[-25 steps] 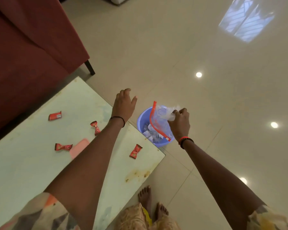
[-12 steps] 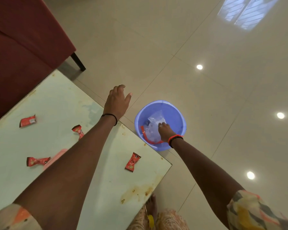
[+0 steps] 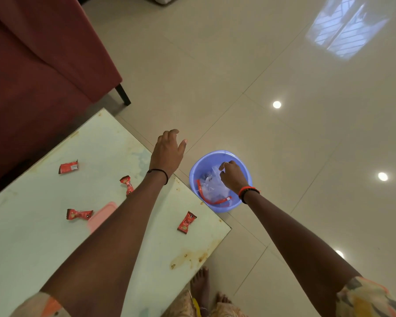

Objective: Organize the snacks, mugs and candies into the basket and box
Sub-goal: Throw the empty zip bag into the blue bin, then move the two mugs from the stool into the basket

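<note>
**Bag into the basket, candies waiting on the counter**

The step in hand looks like stowing the snack bag. The right hand reaches down inside the blue basket, which stands on the floor just off the counter's corner. Its fingers are curled onto the upper fold of a clear zip bag with a red seal strip, and seem to pinch the plastic. The bag lies in the basket's bowl. What is inside it is too blurred to name.

The left hand hangs over the counter's corner beside the basket, fingers loosely bent, thumb out, holding nothing.

Four red-wrapped candies lie loose on the counter. One is near the basket and the other three are well apart from it. A pink piece, partly hidden under the left forearm, may be the box or its lid. No mugs are in view.

Next, the right hand would need to let go of the bag and come up clear of the rim. The left hand is better placed to gather the candies, starting with the one nearest the basket. The thin, twisted wrappers call for a fingertip pinch.

The counter is pale green, with a brown stain at the edge on the basket's side. Beyond it stands a maroon sofa. The glossy floor tiles mirror ceiling lights and a window. Bare feet show below.
</note>
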Motion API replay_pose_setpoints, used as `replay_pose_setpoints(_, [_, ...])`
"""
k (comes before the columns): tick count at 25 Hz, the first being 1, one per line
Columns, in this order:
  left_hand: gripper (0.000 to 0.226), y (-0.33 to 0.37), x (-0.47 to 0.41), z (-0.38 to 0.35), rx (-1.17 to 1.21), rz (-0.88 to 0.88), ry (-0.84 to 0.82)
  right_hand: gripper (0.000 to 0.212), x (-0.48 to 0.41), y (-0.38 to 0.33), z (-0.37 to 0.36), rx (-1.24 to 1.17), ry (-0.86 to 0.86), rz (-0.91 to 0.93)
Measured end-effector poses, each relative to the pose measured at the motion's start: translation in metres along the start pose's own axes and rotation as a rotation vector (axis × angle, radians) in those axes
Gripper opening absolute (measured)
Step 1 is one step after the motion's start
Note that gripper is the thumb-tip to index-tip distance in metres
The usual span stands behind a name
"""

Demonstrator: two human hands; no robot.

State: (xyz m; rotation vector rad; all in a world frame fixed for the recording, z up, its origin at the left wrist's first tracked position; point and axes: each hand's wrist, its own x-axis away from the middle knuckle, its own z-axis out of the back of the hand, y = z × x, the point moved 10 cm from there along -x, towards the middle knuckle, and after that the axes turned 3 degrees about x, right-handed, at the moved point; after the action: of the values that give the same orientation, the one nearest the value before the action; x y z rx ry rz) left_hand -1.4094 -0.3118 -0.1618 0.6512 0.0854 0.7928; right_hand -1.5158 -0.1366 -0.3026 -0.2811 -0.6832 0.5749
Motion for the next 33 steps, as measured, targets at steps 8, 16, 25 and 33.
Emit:
replay_pose_setpoints(8, [0.041,0.026,0.092,0.075,0.079,0.14,0.076,0.031,0.107,-0.086,0.081,-0.157,0.079,0.062])
replay_pose_setpoints(16, [0.038,0.017,0.208,0.148,0.157,0.277,0.219,0.034,0.229,-0.162,0.105,-0.204,0.08,0.164])
replay_pose_setpoints(25, [0.036,-0.043,0.362,0.208,0.245,0.505,0.352,0.033,0.338,-0.237,0.054,-0.092,-0.06,0.32])
replay_pose_setpoints(33, [0.037,-0.138,0.529,0.254,0.333,0.704,0.493,0.031,0.457,-0.32,-0.042,-0.013,-0.163,0.468])
